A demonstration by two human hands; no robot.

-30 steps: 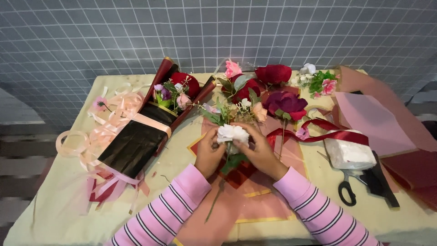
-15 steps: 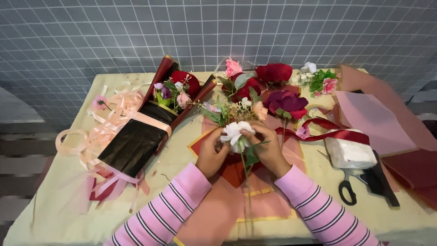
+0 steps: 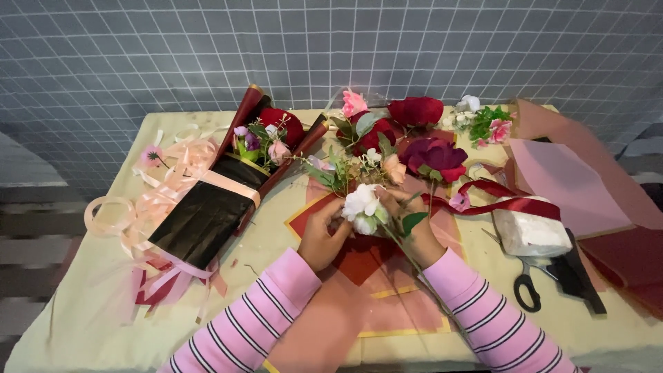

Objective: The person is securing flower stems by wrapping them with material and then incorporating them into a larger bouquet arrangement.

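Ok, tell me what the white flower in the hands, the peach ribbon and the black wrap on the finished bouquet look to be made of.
White flower: likely fabric, an artificial bloom; matte, stiff, even petals, though real cannot be ruled out.
Peach ribbon: thin satin or plastic ribbon; soft sheen, flat curling loops.
Black wrap: glossy film or coated paper; it shows bright highlights and sharp creases.

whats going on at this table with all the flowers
A person in pink striped sleeves holds a small white flower between both hands, left hand and right hand, above red and pink wrapping sheets on the table. A finished bouquet in black wrap with peach ribbon lies to the left. Loose red roses sit farther back, and scissors lie to the right.
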